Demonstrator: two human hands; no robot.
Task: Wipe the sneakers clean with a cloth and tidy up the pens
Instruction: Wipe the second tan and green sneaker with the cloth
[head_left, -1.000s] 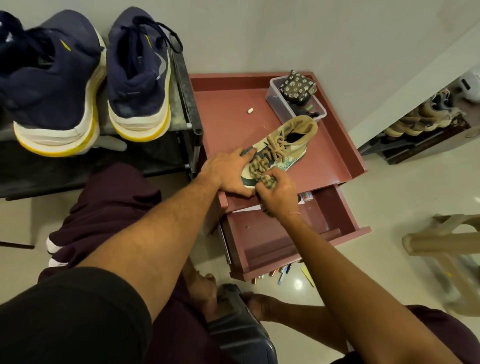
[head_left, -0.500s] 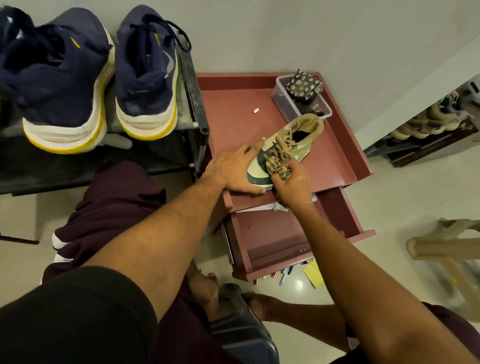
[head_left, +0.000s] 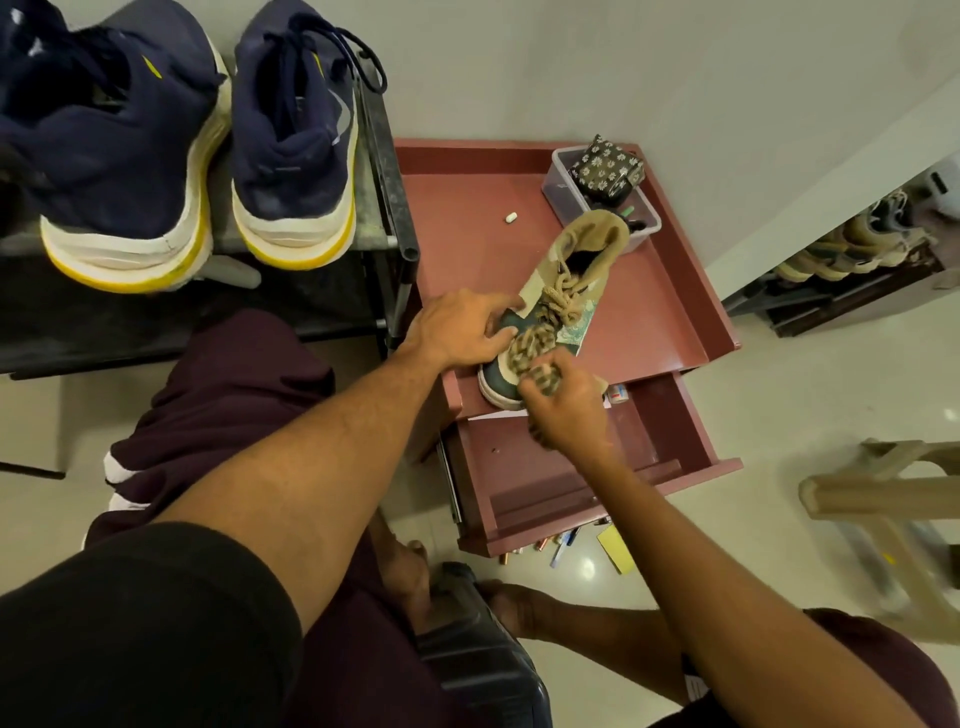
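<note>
Centre frame: our right hand (head_left: 563, 413), clenching the cloth (head_left: 543, 375), has slid to the sneaker (head_left: 574, 280) toe; our left hand (head_left: 457, 332), fingers spread, steadies it on the counter (head_left: 467, 218). Wiping continues.

- The small sneaker (head_left: 566, 291) has a soft, matt tan cloth collar, thick woven laces, a smoother dark toe panel and a white rubbery sole rim.
- The checked cloth (head_left: 543, 376) is a woven fabric, matt and crumpled.
- The 2 navy sneakers (head_left: 291, 130) have matt knit uppers and smooth foam-like soles, white over yellow.
- The table (head_left: 467, 218) and its drawer (head_left: 498, 467) are reddish-brown and smooth, with a dull satin sheen.
- The box (head_left: 558, 182) is clear plastic; the pouch (head_left: 605, 169) in it looks like printed fabric.
- The rack (head_left: 400, 218) is dark matt tube, metal by its look.
- The floor (head_left: 789, 405) is pale glossy tile with a bright glint.
</note>
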